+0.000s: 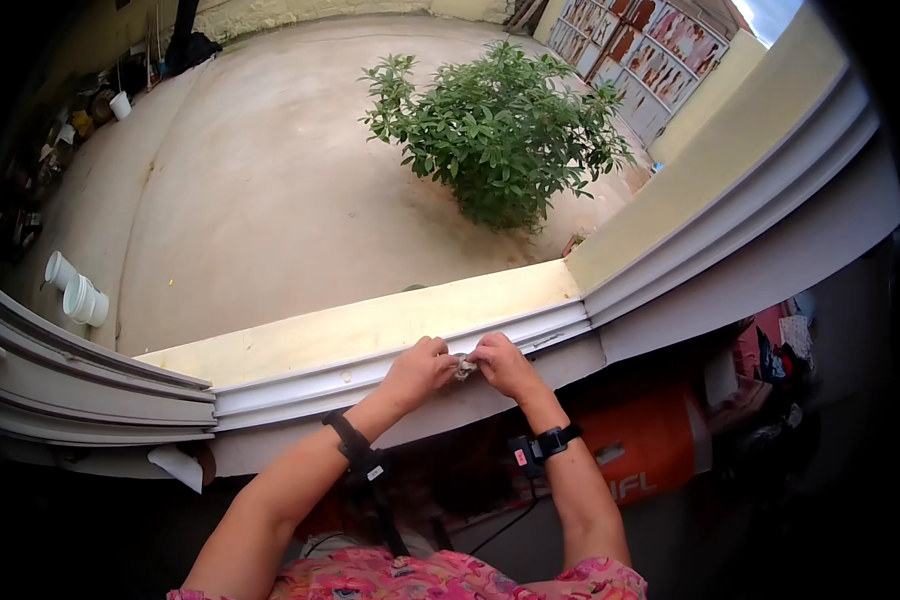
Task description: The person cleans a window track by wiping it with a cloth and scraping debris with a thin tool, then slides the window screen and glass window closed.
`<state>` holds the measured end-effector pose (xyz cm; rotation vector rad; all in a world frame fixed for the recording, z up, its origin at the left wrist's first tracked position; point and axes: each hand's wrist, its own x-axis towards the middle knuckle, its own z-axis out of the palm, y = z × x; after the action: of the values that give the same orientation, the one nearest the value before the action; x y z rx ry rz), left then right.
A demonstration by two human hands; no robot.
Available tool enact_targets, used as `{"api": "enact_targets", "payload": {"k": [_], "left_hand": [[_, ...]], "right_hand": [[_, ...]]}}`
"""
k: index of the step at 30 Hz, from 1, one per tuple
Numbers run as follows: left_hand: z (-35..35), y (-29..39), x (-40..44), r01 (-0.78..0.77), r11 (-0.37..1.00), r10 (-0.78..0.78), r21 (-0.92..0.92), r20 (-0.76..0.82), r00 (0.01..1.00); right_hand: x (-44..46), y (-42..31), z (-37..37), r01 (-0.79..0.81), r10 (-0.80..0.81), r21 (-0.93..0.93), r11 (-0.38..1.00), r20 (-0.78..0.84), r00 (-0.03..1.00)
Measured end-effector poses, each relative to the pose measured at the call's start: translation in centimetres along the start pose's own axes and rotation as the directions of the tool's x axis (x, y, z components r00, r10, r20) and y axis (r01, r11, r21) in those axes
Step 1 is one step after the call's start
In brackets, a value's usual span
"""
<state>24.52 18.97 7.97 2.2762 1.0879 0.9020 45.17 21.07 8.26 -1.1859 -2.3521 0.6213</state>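
Observation:
My left hand (422,368) and my right hand (505,365) meet over the inner edge of a white window sill track (300,392). Between them is a small crumpled pale cloth (464,367), pinched by the fingers of both hands. The fingers of each hand are closed on it. Both wrists wear a black strap with a small device. The cloth is just above the rail of the track.
Beyond the yellowish outer ledge (400,312) lies a concrete yard with a leafy bush (500,130), white buckets (85,302) and a rusty gate (650,60). Window frame sides rise left and right. An orange bag (645,440) lies below the sill at right.

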Motion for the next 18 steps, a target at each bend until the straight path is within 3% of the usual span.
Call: {"api": "enact_targets", "payload": {"k": [4, 6, 7, 8, 11, 12, 14, 16, 18], "left_hand": [[2.4, -0.2, 0.2, 0.015, 0.998, -0.019, 0.062, 0.068, 0.997], [2.1, -0.1, 0.0, 0.108, 0.994, -0.109, 0.011, 0.084, 0.990], [1.9, -0.3, 0.1, 0.097, 0.995, -0.099, 0.015, 0.102, 0.990], [1.8, -0.5, 0.1, 0.096, 0.995, -0.095, 0.001, 0.117, 0.989], [1.5, -0.8, 0.5, 0.059, 0.998, -0.059, 0.006, 0.168, 0.984], [1.2, -0.8, 0.8, 0.032, 0.999, -0.036, 0.025, 0.196, 0.980], [-0.3, 0.1, 2.1, -0.032, 0.994, 0.003, 0.107, 0.261, 0.965], [-1.0, 0.3, 2.9, -0.101, 0.977, 0.035, 0.186, 0.330, 0.943], [-1.3, 0.3, 3.7, -0.271, 0.910, 0.117, 0.315, 0.432, 0.894]], "right_hand": [[-0.9, -0.1, -0.4, 0.000, 0.000, -0.004, 1.000, -0.063, 0.998], [-1.9, -0.5, -0.9, -0.040, 0.025, -0.181, 0.983, -0.087, 0.996], [-2.4, -1.0, -1.7, 0.021, -0.062, -0.246, 0.969, -0.161, 0.985], [-3.4, -0.8, -2.3, 0.006, -0.050, -0.242, 0.970, -0.175, 0.983], [-6.5, -0.6, -4.0, -0.242, 0.110, -0.383, 0.891, -0.336, 0.935], [-7.5, -0.1, -3.9, -0.251, 0.115, -0.379, 0.890, -0.347, 0.931], [-9.5, 1.2, -3.3, -0.507, 0.267, -0.317, 0.802, -0.568, 0.778], [-10.2, 2.4, -2.5, -0.563, 0.311, -0.241, 0.791, -0.633, 0.709], [-10.3, 3.5, -1.7, -0.742, 0.451, -0.169, 0.649, -0.699, 0.554]]}}
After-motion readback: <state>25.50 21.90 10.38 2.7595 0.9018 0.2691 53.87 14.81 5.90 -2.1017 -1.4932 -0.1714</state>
